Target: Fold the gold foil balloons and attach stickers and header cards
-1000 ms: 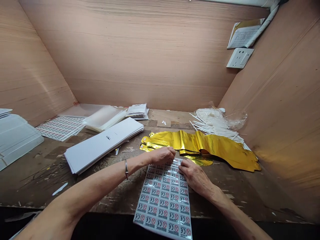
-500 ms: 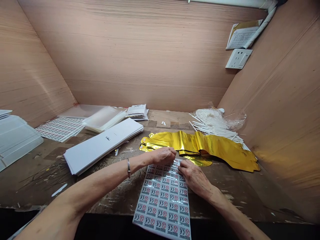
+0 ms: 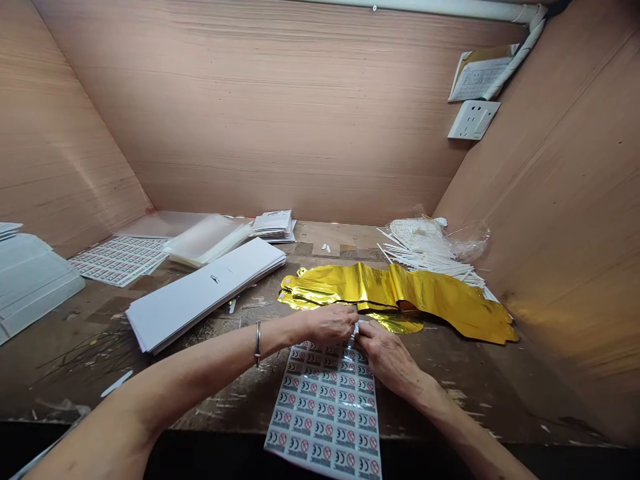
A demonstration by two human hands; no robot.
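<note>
Our right hand (image 3: pixel 393 353) pinches the sticker sheet (image 3: pixel 325 407); what our left hand (image 3: pixel 330 325) holds, we cannot tell; gold foil (image 3: pixel 380 287) lies beyond our fingers (image 3: pixel 367 330).

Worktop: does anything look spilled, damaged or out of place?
Yes. White sticks lie fanned in a loose heap by a crumpled clear bag, as if spilled. A stray white strip lies at front left, and the worktop is scuffed. The sticker sheet overhangs the front edge.
</note>
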